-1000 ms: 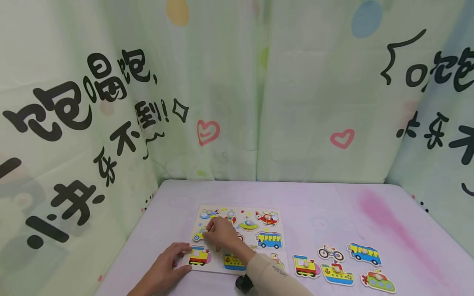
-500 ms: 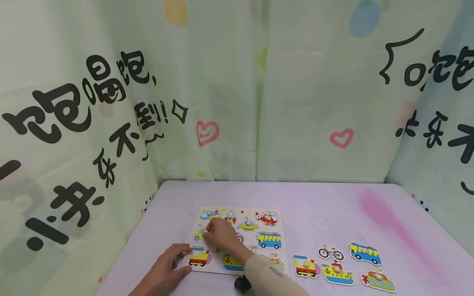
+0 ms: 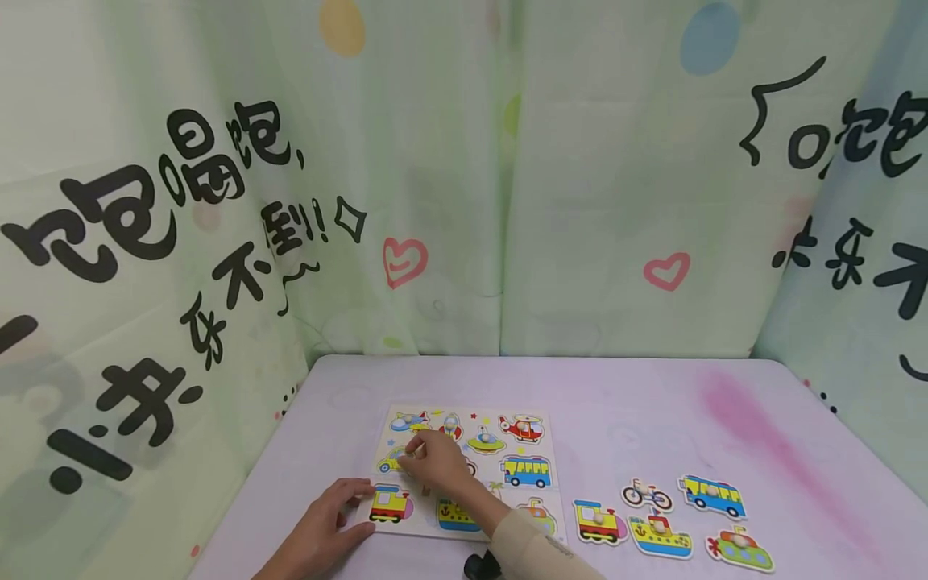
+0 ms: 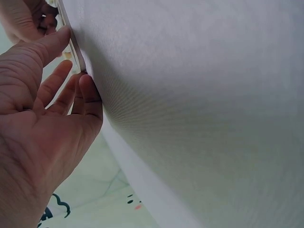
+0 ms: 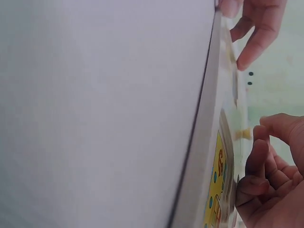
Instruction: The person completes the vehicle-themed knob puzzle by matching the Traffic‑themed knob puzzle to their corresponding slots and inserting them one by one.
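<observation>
A white wooden puzzle board (image 3: 420,524) with pictures of vehicles lies on the table. My left hand (image 3: 337,515) holds its near left corner, thumb at the front edge and fingers at the left side. Over the board's left part, my right hand (image 3: 438,467) pinches the yellow car piece (image 3: 390,460) with thumb and fingertips, as the right wrist view's touching fingertips (image 5: 264,124) also show. The hand and forearm hide the middle of the board. Plane, flying saucer (image 3: 486,440) and red helicopter (image 3: 522,428) pieces sit in the top row.
Right of the board lie several loose pieces: a train (image 3: 599,522), a bicycle (image 3: 648,495), a ship (image 3: 660,535), a bus (image 3: 714,496) and a submarine (image 3: 740,550). A black object (image 3: 482,565) shows under the right sleeve. Printed curtains (image 3: 580,201) surround the table.
Both hands keep nearly the same place and grip. The right forearm and sleeve have shifted very slightly; the loose pieces have not moved.
</observation>
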Motion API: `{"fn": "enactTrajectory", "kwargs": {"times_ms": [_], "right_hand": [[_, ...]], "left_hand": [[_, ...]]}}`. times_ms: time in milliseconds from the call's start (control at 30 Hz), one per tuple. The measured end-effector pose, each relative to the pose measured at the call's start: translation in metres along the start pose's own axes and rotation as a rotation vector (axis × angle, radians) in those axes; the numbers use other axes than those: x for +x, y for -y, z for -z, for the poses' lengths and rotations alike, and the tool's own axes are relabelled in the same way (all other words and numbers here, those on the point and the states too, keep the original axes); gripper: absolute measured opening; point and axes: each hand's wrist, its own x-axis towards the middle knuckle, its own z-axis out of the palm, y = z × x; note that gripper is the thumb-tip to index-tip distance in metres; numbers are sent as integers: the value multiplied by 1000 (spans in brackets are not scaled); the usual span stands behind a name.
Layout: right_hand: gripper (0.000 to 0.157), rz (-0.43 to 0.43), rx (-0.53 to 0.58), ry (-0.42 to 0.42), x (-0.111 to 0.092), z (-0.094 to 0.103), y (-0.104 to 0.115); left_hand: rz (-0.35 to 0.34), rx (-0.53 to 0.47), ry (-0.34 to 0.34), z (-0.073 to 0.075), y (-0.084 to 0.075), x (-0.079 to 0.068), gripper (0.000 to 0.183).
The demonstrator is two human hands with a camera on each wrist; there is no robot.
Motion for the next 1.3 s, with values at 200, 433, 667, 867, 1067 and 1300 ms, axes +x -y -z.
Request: {"fn": "enactTrajectory", "kwargs": {"times_ms": [200,433,667,867,1067,1300], "right_hand": [[20,28,83,7,-10,4,-2],[22,18,92,4,-17,11,1],[20,60,92,2,-25,16,-2],[17,83,118,25,-35,21,-3],[17,110,113,33,-44,25,-3],[18,114,80,12,-52,31,-5]], "left_hand": [[-11,-8,3,0,0,-1,48],[-15,-2,-5,0,1,-1,48],[-36,0,-19,-1,1,-1,47],[-51,5,-22,-2,3,-1,46],[-49,10,-28,-2,3,-2,46],[-27,7,-28,-2,0,-1,46]]}}
